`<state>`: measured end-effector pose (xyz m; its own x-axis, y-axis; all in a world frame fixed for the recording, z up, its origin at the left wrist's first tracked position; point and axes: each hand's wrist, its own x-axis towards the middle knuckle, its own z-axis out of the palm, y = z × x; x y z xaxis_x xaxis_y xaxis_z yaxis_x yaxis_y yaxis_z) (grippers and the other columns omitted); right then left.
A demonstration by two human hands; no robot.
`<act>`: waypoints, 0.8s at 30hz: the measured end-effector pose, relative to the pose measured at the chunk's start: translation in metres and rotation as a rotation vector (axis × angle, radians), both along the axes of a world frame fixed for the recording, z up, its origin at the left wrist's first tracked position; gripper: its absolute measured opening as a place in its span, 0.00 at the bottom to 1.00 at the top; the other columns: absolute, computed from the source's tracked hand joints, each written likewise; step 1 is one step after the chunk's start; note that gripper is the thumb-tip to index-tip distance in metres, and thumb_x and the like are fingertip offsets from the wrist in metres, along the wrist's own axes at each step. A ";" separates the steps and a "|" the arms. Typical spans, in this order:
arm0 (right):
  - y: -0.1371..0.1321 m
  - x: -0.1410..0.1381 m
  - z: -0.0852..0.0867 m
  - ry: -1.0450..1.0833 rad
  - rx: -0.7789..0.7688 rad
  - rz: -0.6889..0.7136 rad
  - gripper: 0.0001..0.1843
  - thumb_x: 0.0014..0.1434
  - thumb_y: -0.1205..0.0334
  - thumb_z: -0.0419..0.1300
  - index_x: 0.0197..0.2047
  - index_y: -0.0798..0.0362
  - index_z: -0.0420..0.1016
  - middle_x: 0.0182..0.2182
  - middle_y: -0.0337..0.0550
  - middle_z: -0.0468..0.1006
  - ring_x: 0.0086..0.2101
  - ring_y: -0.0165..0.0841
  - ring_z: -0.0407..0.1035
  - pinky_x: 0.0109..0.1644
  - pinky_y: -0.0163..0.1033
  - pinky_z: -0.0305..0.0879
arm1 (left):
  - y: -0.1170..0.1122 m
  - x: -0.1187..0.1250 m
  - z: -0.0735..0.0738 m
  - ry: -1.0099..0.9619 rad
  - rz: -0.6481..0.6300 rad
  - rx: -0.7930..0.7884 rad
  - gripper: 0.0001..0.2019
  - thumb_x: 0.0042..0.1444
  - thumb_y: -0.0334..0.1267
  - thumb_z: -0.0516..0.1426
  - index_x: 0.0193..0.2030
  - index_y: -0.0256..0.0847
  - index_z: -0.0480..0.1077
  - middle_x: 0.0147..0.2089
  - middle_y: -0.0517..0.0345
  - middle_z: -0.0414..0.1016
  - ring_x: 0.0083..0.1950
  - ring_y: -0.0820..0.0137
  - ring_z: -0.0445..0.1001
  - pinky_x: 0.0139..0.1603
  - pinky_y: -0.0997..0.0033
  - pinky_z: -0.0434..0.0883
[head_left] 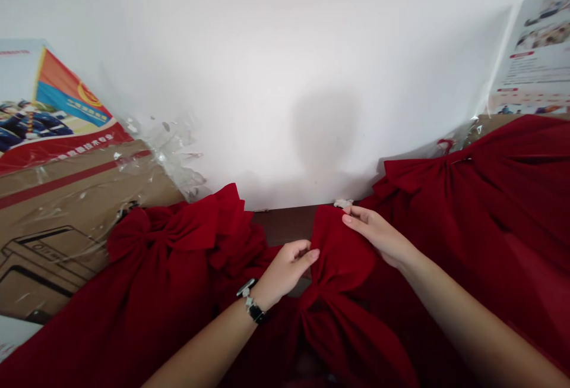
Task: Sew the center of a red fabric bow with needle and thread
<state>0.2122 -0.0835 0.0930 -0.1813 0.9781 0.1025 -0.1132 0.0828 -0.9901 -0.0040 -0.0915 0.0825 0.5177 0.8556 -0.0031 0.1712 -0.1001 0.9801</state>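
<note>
A red fabric bow [341, 257] is before me in the middle, gathered at its knot with a loose tail hanging below. My left hand [287, 270], with a watch and bracelet on the wrist, pinches the left edge of its upper loop between thumb and fingers. My right hand [378, 233] pinches the same loop near its upper right corner. Another red bow [162, 233] lies to the left, its layered loops spread beside my left forearm. On the right, a large draped red cloth [472, 210] is gathered into pleats.
A cardboard box [57, 239] with clear plastic film [171, 150] stands at the left under a printed poster [66, 103]. Another printed panel [534, 67] leans at the right. A white wall [249, 79] rises behind, above a dark brown surface [289, 221].
</note>
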 end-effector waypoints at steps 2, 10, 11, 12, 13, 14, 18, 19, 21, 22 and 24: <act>-0.005 0.006 -0.003 -0.014 -0.019 0.025 0.22 0.50 0.46 0.69 0.35 0.55 0.70 0.31 0.39 0.74 0.31 0.30 0.68 0.35 0.33 0.63 | 0.001 -0.001 -0.005 -0.087 0.062 -0.090 0.18 0.55 0.52 0.57 0.37 0.37 0.70 0.35 0.58 0.72 0.38 0.69 0.70 0.39 0.70 0.69; 0.000 0.022 -0.015 0.284 -0.133 -0.053 0.22 0.41 0.50 0.75 0.29 0.55 0.71 0.25 0.37 0.73 0.24 0.25 0.66 0.28 0.28 0.63 | 0.009 -0.019 -0.011 -0.232 -0.231 -0.368 0.24 0.53 0.56 0.58 0.49 0.40 0.68 0.49 0.50 0.73 0.45 0.67 0.72 0.45 0.67 0.68; 0.002 0.026 -0.016 0.309 -0.129 -0.096 0.22 0.40 0.50 0.75 0.30 0.54 0.72 0.25 0.37 0.74 0.24 0.26 0.67 0.29 0.29 0.64 | 0.010 -0.026 -0.010 -0.144 -0.301 -0.345 0.25 0.52 0.56 0.58 0.51 0.42 0.67 0.50 0.51 0.73 0.46 0.67 0.72 0.46 0.67 0.67; 0.004 0.031 -0.016 0.328 -0.119 -0.159 0.23 0.39 0.50 0.76 0.31 0.53 0.72 0.26 0.37 0.74 0.25 0.27 0.68 0.30 0.29 0.65 | 0.011 -0.032 -0.009 -0.014 -0.378 -0.294 0.27 0.50 0.55 0.61 0.53 0.42 0.67 0.50 0.51 0.73 0.47 0.67 0.72 0.47 0.67 0.67; 0.006 0.037 -0.017 0.335 -0.106 -0.230 0.24 0.36 0.50 0.76 0.31 0.52 0.73 0.26 0.37 0.75 0.26 0.28 0.68 0.30 0.29 0.66 | 0.012 -0.039 -0.008 0.124 -0.435 -0.251 0.29 0.46 0.52 0.65 0.53 0.42 0.67 0.49 0.52 0.74 0.46 0.66 0.72 0.47 0.68 0.67; 0.008 0.044 -0.018 0.324 -0.089 -0.302 0.25 0.34 0.49 0.76 0.32 0.52 0.73 0.26 0.37 0.75 0.26 0.29 0.69 0.30 0.30 0.66 | 0.013 -0.045 -0.008 0.235 -0.447 -0.216 0.29 0.43 0.50 0.67 0.51 0.40 0.70 0.47 0.52 0.76 0.45 0.65 0.73 0.46 0.68 0.67; 0.015 0.077 -0.029 0.040 0.078 -0.504 0.26 0.36 0.43 0.73 0.31 0.52 0.74 0.27 0.39 0.75 0.28 0.32 0.69 0.31 0.33 0.66 | 0.014 -0.060 -0.009 0.248 -0.146 -0.175 0.19 0.45 0.48 0.65 0.38 0.35 0.73 0.38 0.55 0.78 0.38 0.66 0.74 0.39 0.70 0.68; 0.016 0.084 -0.032 -0.074 0.128 -0.533 0.25 0.39 0.41 0.71 0.31 0.52 0.74 0.27 0.40 0.75 0.28 0.33 0.69 0.31 0.34 0.66 | 0.015 -0.062 -0.009 0.210 -0.064 -0.168 0.18 0.44 0.47 0.66 0.36 0.35 0.72 0.36 0.57 0.78 0.36 0.68 0.74 0.37 0.72 0.67; 0.018 0.093 -0.037 -0.310 0.223 -0.592 0.22 0.46 0.40 0.64 0.31 0.53 0.74 0.28 0.43 0.75 0.30 0.36 0.69 0.34 0.38 0.66 | 0.017 -0.066 -0.007 0.116 0.071 -0.159 0.17 0.43 0.45 0.67 0.34 0.35 0.72 0.32 0.59 0.77 0.33 0.71 0.72 0.34 0.74 0.66; 0.017 0.094 -0.037 -0.423 0.276 -0.634 0.21 0.49 0.42 0.61 0.32 0.53 0.74 0.29 0.45 0.76 0.31 0.38 0.70 0.36 0.40 0.67 | 0.018 -0.066 -0.006 0.050 0.133 -0.164 0.17 0.42 0.44 0.67 0.33 0.35 0.72 0.32 0.59 0.76 0.32 0.72 0.72 0.34 0.75 0.66; 0.010 0.084 -0.033 -0.631 0.436 -0.736 0.18 0.55 0.48 0.57 0.38 0.54 0.73 0.37 0.49 0.76 0.37 0.42 0.71 0.43 0.46 0.68 | 0.018 -0.066 -0.004 -0.102 0.227 -0.203 0.16 0.42 0.42 0.68 0.35 0.36 0.71 0.32 0.60 0.75 0.33 0.74 0.72 0.36 0.76 0.66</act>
